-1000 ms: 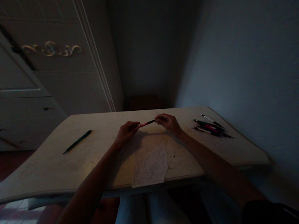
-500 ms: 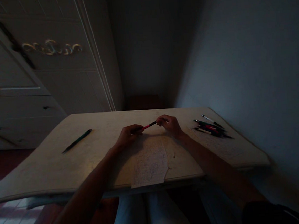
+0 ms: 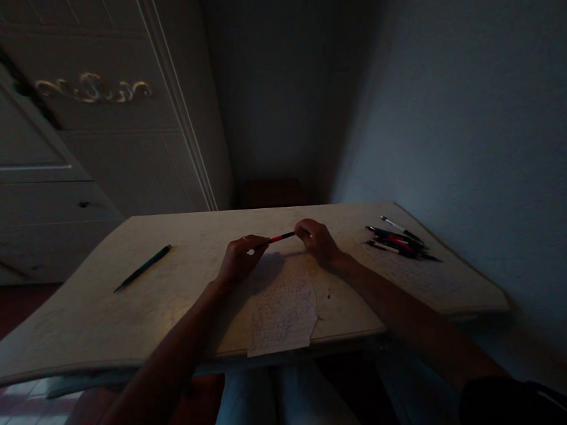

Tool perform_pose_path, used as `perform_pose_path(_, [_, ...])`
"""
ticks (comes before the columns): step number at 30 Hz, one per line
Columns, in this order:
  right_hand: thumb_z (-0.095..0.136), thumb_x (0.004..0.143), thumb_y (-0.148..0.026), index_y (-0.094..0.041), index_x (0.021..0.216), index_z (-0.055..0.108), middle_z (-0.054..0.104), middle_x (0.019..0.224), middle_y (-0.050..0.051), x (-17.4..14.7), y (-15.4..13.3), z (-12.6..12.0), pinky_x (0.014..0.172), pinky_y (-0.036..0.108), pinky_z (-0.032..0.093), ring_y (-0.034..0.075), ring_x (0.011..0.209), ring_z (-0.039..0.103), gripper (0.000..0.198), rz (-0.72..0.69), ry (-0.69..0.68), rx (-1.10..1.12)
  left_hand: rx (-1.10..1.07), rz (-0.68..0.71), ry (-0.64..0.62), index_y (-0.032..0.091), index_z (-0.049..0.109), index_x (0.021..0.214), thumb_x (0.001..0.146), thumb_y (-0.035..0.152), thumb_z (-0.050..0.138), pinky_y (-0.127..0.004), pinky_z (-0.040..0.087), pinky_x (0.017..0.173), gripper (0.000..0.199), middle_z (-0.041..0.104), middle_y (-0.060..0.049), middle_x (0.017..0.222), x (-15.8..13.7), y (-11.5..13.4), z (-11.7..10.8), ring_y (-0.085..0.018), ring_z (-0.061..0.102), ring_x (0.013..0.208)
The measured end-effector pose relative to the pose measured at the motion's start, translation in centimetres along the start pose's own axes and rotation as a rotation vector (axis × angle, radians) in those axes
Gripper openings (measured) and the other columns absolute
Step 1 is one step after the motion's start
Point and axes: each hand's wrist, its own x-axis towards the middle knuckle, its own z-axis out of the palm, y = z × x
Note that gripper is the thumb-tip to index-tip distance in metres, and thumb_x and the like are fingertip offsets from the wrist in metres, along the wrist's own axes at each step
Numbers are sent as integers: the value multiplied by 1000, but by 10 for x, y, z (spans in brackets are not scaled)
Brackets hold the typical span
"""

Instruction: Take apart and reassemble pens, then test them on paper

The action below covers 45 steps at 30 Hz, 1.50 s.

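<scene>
A slim red and black pen is held nearly level above the table, between my two hands. My left hand pinches its left end, and my right hand has its fingers closed round the right end, so both tips are hidden. Below them lies a sheet of paper covered in scribbled writing, its lower edge reaching the table's front edge. Off to the left, a dark green pen rests by itself at a slant.
On the right, several pens lie in a loose pile, partly over a second written sheet. The pale table has a wall along its right side. A white cabinet stands behind at left.
The pen has turned to lie more level, with its red part shifted slightly right of my left fingers. My right fingers have curled further round its end.
</scene>
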Motion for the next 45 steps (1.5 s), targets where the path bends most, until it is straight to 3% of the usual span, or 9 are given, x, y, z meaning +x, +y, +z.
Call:
perform_pose_path(6, [51, 87, -30, -22, 65, 51, 54, 67, 1, -2, -2, 5, 68, 31, 38, 18, 68, 49, 24, 76, -32, 74, 14, 14, 10, 24, 77, 92, 88, 32, 61, -37, 55, 82, 19, 76, -8, 97, 0, 0, -2, -24, 72, 87])
perform_pose_path(12, [51, 86, -33, -21, 62, 48, 46, 61, -2, -7, -6, 9, 58, 28, 31, 14, 61, 41, 27, 202, -52, 181, 49, 66, 24, 23, 78, 91, 90, 30, 58, -37, 54, 82, 21, 76, -11, 102, -1, -2, -3, -24, 71, 88])
perform_pose_path(17, [49, 88, -41, -21, 63, 49, 47, 59, -3, -5, 0, 13, 56, 27, 32, 14, 57, 43, 32, 289, -71, 262, -30, -18, 77, 23, 76, 89, 86, 32, 65, -35, 54, 80, 15, 76, -8, 92, 3, -2, -2, -22, 70, 84])
perform_pose_path(25, [51, 88, -55, -19, 66, 59, 61, 65, 2, -2, -1, 16, 63, 28, 43, 16, 64, 56, 43, 266, -130, 367, -487, -335, 225, 14, 66, 107, 69, 37, 82, -30, 53, 66, 47, 72, -6, 79, 12, 5, -5, -17, 66, 69])
perform_pose_path(32, [58, 88, -49, -20, 79, 72, 71, 82, 5, -4, -5, 12, 75, 33, 47, 19, 78, 63, 34, 134, -257, 337, -733, -431, 241, 14, 69, 87, 66, 34, 83, -25, 46, 59, 32, 67, -3, 72, 16, 9, -7, -13, 60, 63])
perform_pose_path(36, [59, 87, -46, -21, 86, 75, 72, 93, 7, -1, -6, 8, 84, 36, 47, 21, 89, 64, 29, 112, -246, 431, -920, -547, 185, 16, 69, 91, 66, 34, 82, -23, 45, 59, 33, 65, -1, 75, 16, 11, -10, -11, 59, 66])
perform_pose_path(41, [59, 87, -53, -21, 85, 75, 72, 88, 8, -2, -7, 9, 81, 37, 48, 20, 83, 63, 36, 136, -258, 501, -1191, -705, 144, 19, 64, 91, 79, 37, 72, -32, 53, 70, 22, 64, -2, 79, 18, 16, -16, -17, 63, 77])
perform_pose_path(45, [53, 88, -62, -21, 85, 75, 73, 89, 8, -4, -11, 11, 82, 37, 48, 20, 84, 62, 47, 183, -254, 516, -1377, -713, 150, 19, 61, 88, 87, 34, 64, -23, 44, 53, 16, 50, 3, 63, 19, 18, -19, -9, 49, 52])
